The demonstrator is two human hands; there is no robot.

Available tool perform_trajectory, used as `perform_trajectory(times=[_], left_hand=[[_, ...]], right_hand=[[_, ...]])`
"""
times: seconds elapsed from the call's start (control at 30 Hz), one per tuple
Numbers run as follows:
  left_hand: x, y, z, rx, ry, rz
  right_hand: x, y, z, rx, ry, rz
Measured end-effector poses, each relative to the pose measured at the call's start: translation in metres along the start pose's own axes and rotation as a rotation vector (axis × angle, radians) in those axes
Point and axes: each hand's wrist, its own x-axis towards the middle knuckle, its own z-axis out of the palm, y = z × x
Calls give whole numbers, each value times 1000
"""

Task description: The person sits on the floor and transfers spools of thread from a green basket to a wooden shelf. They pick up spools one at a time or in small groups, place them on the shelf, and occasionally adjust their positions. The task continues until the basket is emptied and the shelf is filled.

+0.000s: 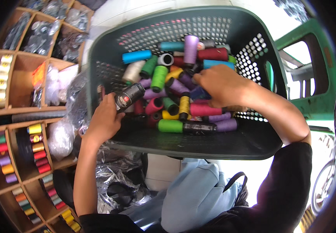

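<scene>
A dark green perforated plastic basket (pixel 183 149) holds a heap of thread spools in many colours. My left hand (pixel 105 116), at the basket's left side, is closed around a black thread spool (pixel 130 96) with a dark printed label. My right hand (pixel 224 85) reaches into the right part of the heap with its fingers curled down. Close to those fingers lie a dark blue spool (pixel 199 93) and a light blue spool (pixel 217 64); what the fingers grip is hidden. A lilac spool (pixel 191 49) stands upright behind them, and a lime green spool (pixel 159 79) leans mid-heap.
Wooden compartment shelving (pixel 14 108) with spools and plastic-wrapped goods lines the left. Clear plastic wrapping (pixel 61 138) bulges beside the basket. A green frame (pixel 315 73) stands at the right. Light blue cloth (pixel 193 194) lies below the basket, and a bicycle wheel (pixel 323 182) shows lower right.
</scene>
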Motion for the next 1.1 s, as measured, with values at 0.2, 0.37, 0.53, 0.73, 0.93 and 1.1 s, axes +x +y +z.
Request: perform_trajectory(times=[0.2, 0.37, 0.53, 0.73, 0.93, 1.1], left_hand=[[-118, -36, -28, -228, 518, -83], [-227, -65, -11, -1045, 651, -454], [-311, -96, 24, -1305, 754, -565], [-392, -126, 54, -1339, 925, -469], [-456, -154, 94, -1475, 1057, -400], [-534, -166, 127, -1536, 1175, -429]], right_hand=[[3, -11, 3, 45, 140, -71], [20, -28, 0, 54, 163, -125], [34, -103, -72, -103, 263, -166], [41, -221, -90, 522, 1002, -233], [59, -346, -55, 1443, 376, -292], [105, -443, -30, 1791, -31, -448]])
